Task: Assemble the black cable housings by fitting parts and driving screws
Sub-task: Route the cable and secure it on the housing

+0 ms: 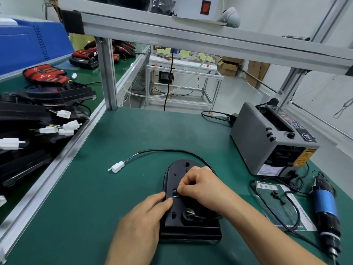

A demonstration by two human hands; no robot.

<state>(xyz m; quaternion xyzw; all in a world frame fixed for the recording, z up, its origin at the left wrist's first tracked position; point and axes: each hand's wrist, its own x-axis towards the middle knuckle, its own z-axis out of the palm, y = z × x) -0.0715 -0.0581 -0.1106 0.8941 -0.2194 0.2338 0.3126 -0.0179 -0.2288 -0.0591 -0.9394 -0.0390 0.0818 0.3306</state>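
1. The black housing [187,224] lies flat on the green desk [95,197], near its front edge and directly before the person. The right hand [198,183] has its fingers [184,185] curled, pinching a small black part [175,194] at the middle of the housing. The left hand [143,217] rests with rather straight fingers against the left rim of the housing and grasps nothing.
2. The part is small and mostly hidden by the fingertips, so I judge it could go in tilted or slip from the pinch. Black on black, it would be hard to find again.
3. Only the light press of the left hand steadies the housing. A strong push from the right could slide or turn it.
4. The cable [172,150] loops behind the housing to the white connector [116,166], and it seems to run under the right forearm. A careless move of the arm may drag it.
5. On the left there is bare green surface up to the aluminium rail [57,169].
6. The right side is tighter. There lie a plastic sheet with small black pieces [277,196] and the electric screwdriver [324,203] with its cord, and the grey machine [267,142] stands behind them. A reach for the screwdriver crosses this, and the arm could sweep the pieces away.
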